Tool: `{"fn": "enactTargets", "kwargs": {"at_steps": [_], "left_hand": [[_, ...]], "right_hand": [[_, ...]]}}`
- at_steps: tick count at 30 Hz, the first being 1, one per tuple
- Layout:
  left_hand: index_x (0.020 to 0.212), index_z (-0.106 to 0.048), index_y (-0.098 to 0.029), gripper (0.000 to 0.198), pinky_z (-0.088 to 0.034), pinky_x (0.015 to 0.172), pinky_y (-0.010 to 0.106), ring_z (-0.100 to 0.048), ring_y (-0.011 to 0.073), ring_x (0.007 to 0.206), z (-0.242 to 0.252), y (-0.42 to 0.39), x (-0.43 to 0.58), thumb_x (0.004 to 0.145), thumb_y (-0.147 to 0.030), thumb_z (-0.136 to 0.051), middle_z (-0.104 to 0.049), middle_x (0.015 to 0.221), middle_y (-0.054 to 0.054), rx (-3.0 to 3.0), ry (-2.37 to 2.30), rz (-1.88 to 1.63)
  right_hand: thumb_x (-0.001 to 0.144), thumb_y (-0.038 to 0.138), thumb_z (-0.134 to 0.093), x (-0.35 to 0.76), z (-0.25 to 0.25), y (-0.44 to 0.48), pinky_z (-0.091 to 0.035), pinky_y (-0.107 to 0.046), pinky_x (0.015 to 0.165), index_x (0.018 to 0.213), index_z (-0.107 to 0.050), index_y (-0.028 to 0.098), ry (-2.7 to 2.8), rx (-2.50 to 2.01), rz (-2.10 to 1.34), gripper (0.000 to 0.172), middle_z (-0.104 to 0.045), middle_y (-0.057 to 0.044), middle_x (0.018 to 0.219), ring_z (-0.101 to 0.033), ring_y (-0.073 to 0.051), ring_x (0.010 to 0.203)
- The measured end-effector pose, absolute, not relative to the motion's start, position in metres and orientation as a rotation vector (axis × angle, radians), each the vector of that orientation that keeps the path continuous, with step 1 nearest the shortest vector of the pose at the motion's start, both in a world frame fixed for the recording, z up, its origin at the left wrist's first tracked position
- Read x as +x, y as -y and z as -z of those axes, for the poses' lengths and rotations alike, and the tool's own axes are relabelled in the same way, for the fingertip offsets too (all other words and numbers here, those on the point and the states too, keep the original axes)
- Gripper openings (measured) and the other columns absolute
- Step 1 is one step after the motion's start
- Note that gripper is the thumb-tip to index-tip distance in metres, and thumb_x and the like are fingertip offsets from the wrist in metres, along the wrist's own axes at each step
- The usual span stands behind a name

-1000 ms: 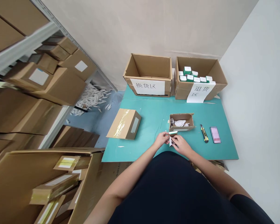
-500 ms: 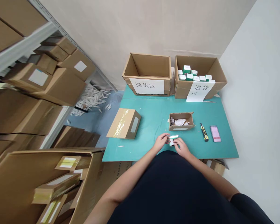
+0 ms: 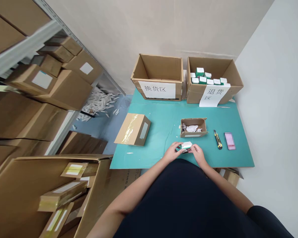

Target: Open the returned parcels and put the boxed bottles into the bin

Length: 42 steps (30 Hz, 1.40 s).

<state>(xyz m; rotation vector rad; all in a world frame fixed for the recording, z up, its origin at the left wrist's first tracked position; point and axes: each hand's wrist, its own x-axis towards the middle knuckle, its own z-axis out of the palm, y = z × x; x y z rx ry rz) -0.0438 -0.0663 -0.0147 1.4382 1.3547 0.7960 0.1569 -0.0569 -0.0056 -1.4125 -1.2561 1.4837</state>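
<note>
A small white and green box (image 3: 186, 145) is held between both hands above the near part of the green table. My left hand (image 3: 173, 151) grips its left side, fingers curled round it. At the right end, my right hand (image 3: 198, 154) pinches the box near its lid. Something dark shows under the white top, too small to make out. Just beyond the hands stands an opened small cardboard box (image 3: 193, 134) with crumpled white paper (image 3: 191, 128) inside.
A yellow and black box cutter (image 3: 218, 140) and a pink phone-like object (image 3: 229, 141) lie at right. A taped carton (image 3: 132, 129) sits at left. Two labelled cartons stand at the back; the right one (image 3: 192, 96) holds several white and green boxes. Loaded shelves (image 3: 27, 36) rise at far left.
The small box has been turned, so its white top now faces up between my hands. My right hand has shifted slightly right and up. The view has tilted a little.
</note>
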Motion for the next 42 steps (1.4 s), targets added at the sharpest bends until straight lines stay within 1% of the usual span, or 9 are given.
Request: {"fn": "enactTargets", "kwargs": {"at_steps": [6, 14, 21, 25, 29, 32, 35, 39, 42], "left_hand": [[0.127, -0.066, -0.024, 0.042, -0.056, 0.09, 0.031, -0.06, 0.0225, 0.121, 0.018, 0.072, -0.045, 0.088, -0.04, -0.064, -0.057, 0.136, 0.009, 1.478, -1.384, -0.794], [0.126, -0.067, -0.027, 0.042, -0.038, 0.118, 0.041, -0.052, 0.0252, 0.136, 0.029, 0.073, -0.05, 0.085, -0.034, -0.072, -0.055, 0.146, 0.009, 1.594, -1.391, -0.755], [0.128, -0.065, -0.027, 0.043, -0.041, 0.116, 0.041, -0.051, 0.0247, 0.138, 0.04, 0.075, -0.049, 0.086, -0.029, -0.072, -0.052, 0.149, 0.009, 1.721, -1.374, -0.725], [0.126, -0.066, -0.026, 0.042, -0.044, 0.113, 0.043, -0.052, 0.0271, 0.137, 0.047, 0.076, -0.052, 0.086, -0.034, -0.074, -0.051, 0.15, 0.011, 1.803, -1.347, -0.719], [0.127, -0.065, -0.028, 0.05, -0.042, 0.115, 0.045, -0.049, 0.0299, 0.14, 0.051, 0.079, -0.055, 0.08, -0.038, -0.079, -0.045, 0.156, 0.01, 1.781, -1.288, -0.664], [0.141, -0.054, -0.03, 0.063, -0.04, 0.117, 0.045, -0.044, 0.0278, 0.144, 0.058, 0.083, -0.052, 0.082, -0.034, -0.076, -0.043, 0.158, 0.009, 1.591, -1.324, -0.7], [0.156, -0.031, -0.028, 0.09, -0.048, 0.108, 0.045, -0.047, 0.0292, 0.141, 0.068, 0.084, -0.047, 0.078, -0.029, -0.076, -0.043, 0.158, 0.013, 1.303, -1.315, -0.751], [0.156, -0.031, -0.028, 0.1, -0.052, 0.102, 0.046, -0.05, 0.0329, 0.138, 0.085, 0.081, -0.047, 0.069, -0.024, -0.079, -0.043, 0.157, 0.015, 1.17, -1.249, -0.703], [0.154, -0.034, -0.028, 0.096, -0.053, 0.099, 0.044, -0.054, 0.0327, 0.134, 0.097, 0.076, -0.047, 0.069, -0.021, -0.077, -0.047, 0.154, 0.013, 1.143, -1.248, -0.67]], "right_hand": [[0.088, 0.071, -0.044, 0.161, 0.003, 0.05, -0.048, -0.03, 0.054, 0.073, -0.061, 0.022, 1.444, -1.537, -1.389, 0.053, -0.06, -0.001, 0.061, -0.058, -0.019, 0.056], [0.09, 0.059, -0.049, 0.167, 0.011, 0.049, -0.046, -0.028, 0.061, 0.071, -0.062, 0.023, 1.715, -1.543, -1.2, 0.043, -0.061, 0.0, 0.068, -0.056, -0.019, 0.064], [0.093, 0.048, -0.05, 0.173, 0.027, 0.06, -0.051, -0.032, 0.068, 0.079, -0.065, 0.021, 1.836, -1.55, -1.043, 0.033, -0.065, -0.004, 0.079, -0.06, -0.02, 0.068], [0.088, 0.046, -0.056, 0.175, 0.042, 0.063, -0.056, -0.039, 0.075, 0.103, -0.065, 0.019, 1.753, -1.6, -1.035, 0.032, -0.068, -0.01, 0.1, -0.066, -0.023, 0.081], [0.084, 0.046, -0.061, 0.171, 0.056, 0.06, -0.053, -0.046, 0.097, 0.135, -0.057, 0.023, 1.639, -1.45, -1.232, 0.057, -0.055, -0.015, 0.141, -0.062, -0.028, 0.118], [0.079, 0.056, -0.067, 0.167, 0.067, 0.057, -0.044, -0.049, 0.11, 0.141, -0.055, 0.025, 1.34, -1.352, -1.545, 0.07, -0.053, -0.013, 0.149, -0.054, -0.03, 0.134], [0.069, 0.065, -0.077, 0.169, 0.076, 0.058, -0.036, -0.05, 0.117, 0.135, -0.063, 0.025, 1.064, -1.309, -1.745, 0.079, -0.056, -0.013, 0.149, -0.047, -0.034, 0.141], [0.07, 0.07, -0.072, 0.177, 0.089, 0.059, -0.04, -0.055, 0.112, 0.125, -0.069, 0.026, 0.837, -1.312, -1.89, 0.07, -0.06, -0.011, 0.145, -0.049, -0.036, 0.139], [0.066, 0.05, -0.078, 0.176, 0.103, 0.054, -0.044, -0.057, 0.109, 0.117, -0.071, 0.027, 0.835, -1.339, -1.916, 0.057, -0.067, -0.011, 0.136, -0.056, -0.037, 0.132]]}}
